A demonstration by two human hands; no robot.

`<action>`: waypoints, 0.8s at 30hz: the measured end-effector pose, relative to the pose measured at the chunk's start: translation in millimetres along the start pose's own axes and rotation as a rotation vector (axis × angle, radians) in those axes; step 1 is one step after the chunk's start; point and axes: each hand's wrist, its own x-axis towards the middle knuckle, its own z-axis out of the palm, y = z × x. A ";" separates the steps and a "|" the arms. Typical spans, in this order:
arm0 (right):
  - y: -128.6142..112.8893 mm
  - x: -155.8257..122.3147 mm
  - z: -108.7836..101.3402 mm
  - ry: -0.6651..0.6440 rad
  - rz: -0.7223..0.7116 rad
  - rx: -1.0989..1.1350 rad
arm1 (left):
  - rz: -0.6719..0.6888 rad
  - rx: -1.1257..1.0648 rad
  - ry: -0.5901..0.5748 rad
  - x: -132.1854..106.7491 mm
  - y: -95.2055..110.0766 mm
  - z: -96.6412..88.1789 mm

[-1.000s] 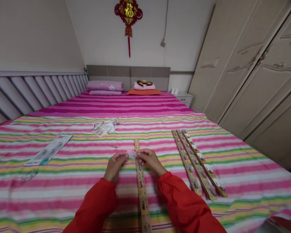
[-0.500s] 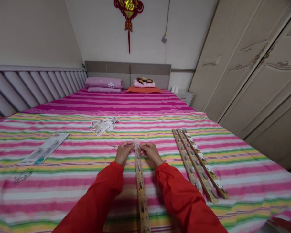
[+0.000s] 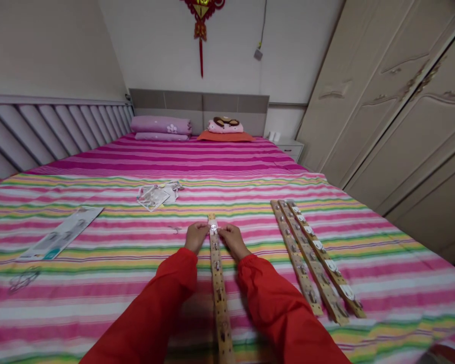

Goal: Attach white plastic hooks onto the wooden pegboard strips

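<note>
A long wooden strip (image 3: 220, 303) with holes and several small metal hooks lies lengthwise in front of me. Near its far end sits a small clear-backed hook (image 3: 213, 227), flat against the wood. My left hand (image 3: 197, 236) pinches the left edge of this piece, thumb and finger closed. From the other side, my right hand (image 3: 233, 240) pinches at its right edge. Both wrists come from red sleeves that flank the strip.
Three similar strips (image 3: 307, 253) lie side by side to the right, one with white pieces on it. On the left are a blister pack (image 3: 62, 235) and a tangle of thin wire-like pieces (image 3: 25, 279). Clear packets (image 3: 159, 194) lie farther back on the striped bedspread (image 3: 117, 303).
My fingers have moved slightly down and apart, so more of the clear-backed hook and the strip's far end shows. The view has shifted a little.
</note>
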 end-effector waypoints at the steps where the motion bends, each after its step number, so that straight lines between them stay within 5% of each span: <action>1: 1.0 1.0 -0.1 0.005 -0.005 -0.010 | 0.005 0.009 0.001 1.5 -1.2 0.2; 24: 16.1 15.3 4.4 0.070 0.054 -0.106 | 0.110 0.211 0.054 16.2 -30.7 -3.6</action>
